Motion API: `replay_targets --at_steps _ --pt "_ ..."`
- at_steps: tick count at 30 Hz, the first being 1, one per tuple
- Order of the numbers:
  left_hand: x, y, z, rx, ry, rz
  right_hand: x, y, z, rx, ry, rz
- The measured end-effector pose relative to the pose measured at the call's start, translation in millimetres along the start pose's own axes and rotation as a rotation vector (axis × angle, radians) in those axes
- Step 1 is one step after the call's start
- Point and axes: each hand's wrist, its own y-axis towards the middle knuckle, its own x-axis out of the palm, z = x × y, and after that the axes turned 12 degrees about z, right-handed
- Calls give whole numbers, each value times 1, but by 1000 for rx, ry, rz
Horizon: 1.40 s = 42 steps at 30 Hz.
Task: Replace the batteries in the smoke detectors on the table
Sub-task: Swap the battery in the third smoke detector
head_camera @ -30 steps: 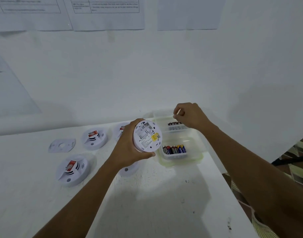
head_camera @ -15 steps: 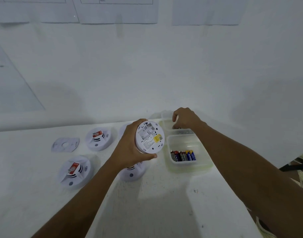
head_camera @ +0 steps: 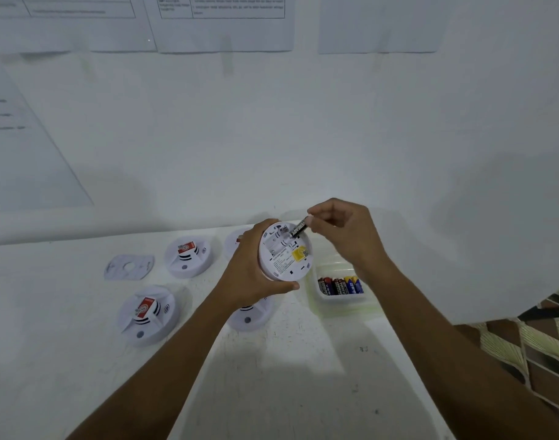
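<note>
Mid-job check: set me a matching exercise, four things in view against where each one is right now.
Things:
1. single battery
2. opened smoke detector
3. mounting plate
4. clear container

Places:
a. flat on the table, far left
b. pinched by the right hand
c. gripped in the left hand
d. holding a row of batteries

Pairs: 1-b, 2-c, 3-a, 4-d.

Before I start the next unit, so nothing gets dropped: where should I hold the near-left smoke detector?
Probably by its wide round rim, coming down from above and spanning the disc. The near-left smoke detector lies flat on the table, face up; its raised middle is narrower and carries a red tag.
</note>
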Motion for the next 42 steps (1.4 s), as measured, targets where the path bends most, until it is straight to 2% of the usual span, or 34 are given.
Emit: replay_targets --at_steps 3,11,15,19,22,23,26,29,32,42 --pt "1 -1 4 23 -9 -9 13 -16 7 -88 -111 59" --pt "-1 -9 7 24 -73 -20 30 -42 23 -321 -211 175" --pt "-1 -9 8 9 -97 -38 28 -50 31 -516 -299 132" --pt "0 -9 8 -11 -108 -54 20 -51 35 -550 -338 20" --pt "-3 -7 7 -12 -77 -72 1 -29 28 -456 -249 -120" --pt "-4 -5 5 -10 -59 -78 -7 -15 26 -403 -269 -120" --pt "-3 -1 3 -14 -11 -91 -29 31 29 -253 -482 -57" --pt "0 0 -1 -10 24 -100 -43 74 37 -126 -775 -197" --pt "-1 3 -4 -18 34 -83 -38 97 51 -32 -887 -293" --pt "-4 7 -15 -23 38 -80 -7 111 83 20 -940 -289"
